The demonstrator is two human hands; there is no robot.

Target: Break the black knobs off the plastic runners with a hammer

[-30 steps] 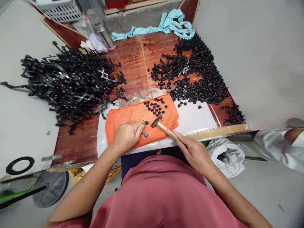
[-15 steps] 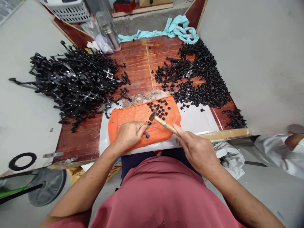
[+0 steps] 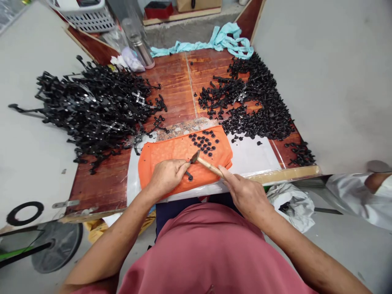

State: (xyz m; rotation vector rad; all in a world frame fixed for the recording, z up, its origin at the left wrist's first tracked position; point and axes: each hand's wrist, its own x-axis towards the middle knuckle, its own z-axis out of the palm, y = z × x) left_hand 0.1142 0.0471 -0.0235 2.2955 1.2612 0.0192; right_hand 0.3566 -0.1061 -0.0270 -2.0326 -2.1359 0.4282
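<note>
My left hand (image 3: 168, 175) is closed, pinching a small black linkage part (image 3: 189, 176) against the orange cloth (image 3: 159, 153). One round end of the part sticks out below the fingertips; the rest is mostly covered by the fingers. My right hand (image 3: 245, 192) wraps around the wooden handle of a hammer (image 3: 208, 166). The hammer's dark head is down at the part's upper end, beside my left fingertips; whether it touches cannot be made out. Several round black caps (image 3: 204, 143) lie on the cloth just beyond the hammer head.
A tangled heap of black jointed linkages (image 3: 101, 110) covers the left of the wooden table (image 3: 174, 81). Many small black pegs (image 3: 260, 110) are piled at the right. At the back stand a steel flask (image 3: 141, 51) and a pale blue cloth strip (image 3: 226, 38).
The hammer head has come down and slightly left onto the part by my left fingertips. My right hand has moved a little left with it; my left hand keeps its pinch.
</note>
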